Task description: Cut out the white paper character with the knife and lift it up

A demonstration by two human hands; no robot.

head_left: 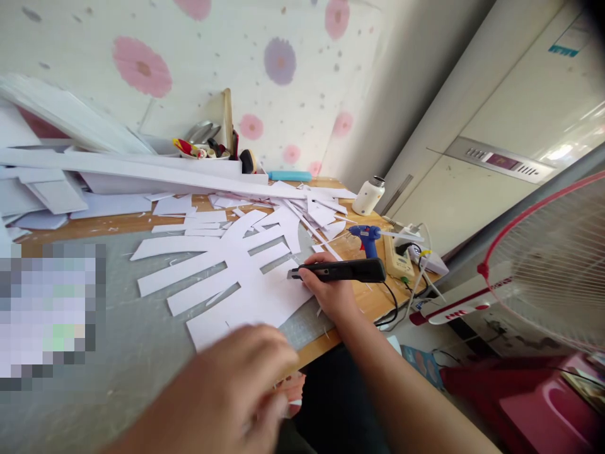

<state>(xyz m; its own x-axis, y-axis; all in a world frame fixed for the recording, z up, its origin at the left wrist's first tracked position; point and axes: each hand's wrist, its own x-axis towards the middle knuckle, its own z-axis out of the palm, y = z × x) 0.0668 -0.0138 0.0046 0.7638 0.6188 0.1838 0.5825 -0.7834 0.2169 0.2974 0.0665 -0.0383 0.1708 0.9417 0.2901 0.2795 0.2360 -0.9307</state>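
A black utility knife (352,270) is in my right hand (331,290), whose fingers are closed around it. Its short blade points left over a white cut-out sheet (255,296) with several long slots and strips. This sheet lies on a grey cutting mat (127,334). In the foreground my left hand (241,378) is raised near the sheet's front edge. It is bent and blurred, so whether its fingers hold anything is unclear. An orange-pink patterned thing (293,389) shows just beyond its fingers, below the table edge.
White scraps (321,211) and strips litter the back of the wooden table (331,343). A blue glue gun (366,236), a white bottle (368,197) and a power strip (401,261) stand at the right. Beyond the table is a fan (558,265). A blurred-out screen (47,315) is at the left.
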